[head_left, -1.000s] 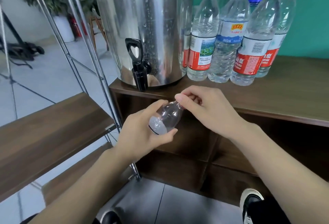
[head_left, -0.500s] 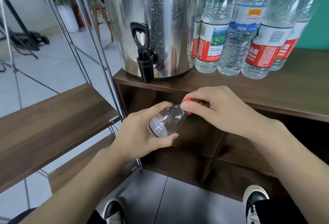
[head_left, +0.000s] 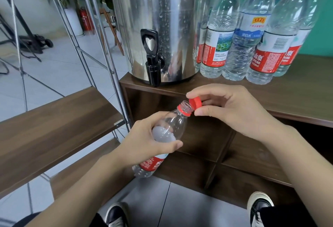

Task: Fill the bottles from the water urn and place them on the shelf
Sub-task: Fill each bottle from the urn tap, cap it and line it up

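Left hand [head_left: 144,142] is wrapped round the empty bottle [head_left: 169,129], tilted just below the urn [head_left: 158,25] tap [head_left: 152,59], while the right hand [head_left: 228,107] pinches its red cap [head_left: 195,103] right beside the open neck.

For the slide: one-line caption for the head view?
Left hand grips an uncapped empty bottle while right hand pinches its red cap below the urn's tap.
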`<state>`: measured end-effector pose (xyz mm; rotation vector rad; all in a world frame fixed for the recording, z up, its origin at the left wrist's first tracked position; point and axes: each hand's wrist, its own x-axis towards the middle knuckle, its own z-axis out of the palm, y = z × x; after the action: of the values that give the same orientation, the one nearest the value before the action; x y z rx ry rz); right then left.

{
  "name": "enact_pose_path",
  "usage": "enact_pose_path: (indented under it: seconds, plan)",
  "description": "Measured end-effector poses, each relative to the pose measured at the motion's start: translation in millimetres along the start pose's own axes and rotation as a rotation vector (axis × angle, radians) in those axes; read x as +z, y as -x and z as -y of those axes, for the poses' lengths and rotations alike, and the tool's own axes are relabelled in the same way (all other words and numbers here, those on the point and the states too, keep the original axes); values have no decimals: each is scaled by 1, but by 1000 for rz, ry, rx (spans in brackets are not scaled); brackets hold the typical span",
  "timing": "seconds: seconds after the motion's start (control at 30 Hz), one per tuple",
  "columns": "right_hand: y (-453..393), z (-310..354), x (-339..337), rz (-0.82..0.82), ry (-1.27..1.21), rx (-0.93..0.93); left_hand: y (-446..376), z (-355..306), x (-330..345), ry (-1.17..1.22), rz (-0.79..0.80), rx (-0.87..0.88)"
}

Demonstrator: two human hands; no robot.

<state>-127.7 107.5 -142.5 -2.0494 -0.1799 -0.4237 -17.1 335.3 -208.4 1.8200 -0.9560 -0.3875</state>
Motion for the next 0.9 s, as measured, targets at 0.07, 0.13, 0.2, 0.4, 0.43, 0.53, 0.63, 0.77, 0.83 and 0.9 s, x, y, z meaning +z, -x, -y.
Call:
enact_pose_path:
  seconds: [0.07, 0.13, 0.2, 0.4, 0.43, 0.53, 0.63, 0.77, 0.83, 0.9]
  plan:
    - [0, 1, 4, -92, -48, 24, 1, -1, 4, 55, -33, -47]
    - [-2, 0, 7, -197, 2, 34, 2, 0, 8, 107, -59, -103]
    - [-5, -4, 7, -305, 176, 55, 1, 3, 11, 97, -108, -142]
    - [-13, -12, 4, -349, 543, 213, -2, 5, 13, 46, -304, -191]
    - [-13, -12, 4, -343, 546, 224, -2, 4, 13, 43, -328, -188]
    - [-15, -11, 5, -330, 551, 252, -3, 0, 11, 37, -372, -181]
    - [-15, -5, 6, -300, 577, 277, -5, -2, 10, 34, -366, -167]
    - [-17, 9, 9, -343, 635, 201, -7, -2, 11, 42, -378, -154]
    - [-20, 19, 13, -376, 595, 98, -9, -3, 11, 48, -386, -144]
    - [-27, 32, 18, -394, 507, 19, -10, -3, 10, 48, -393, -137]
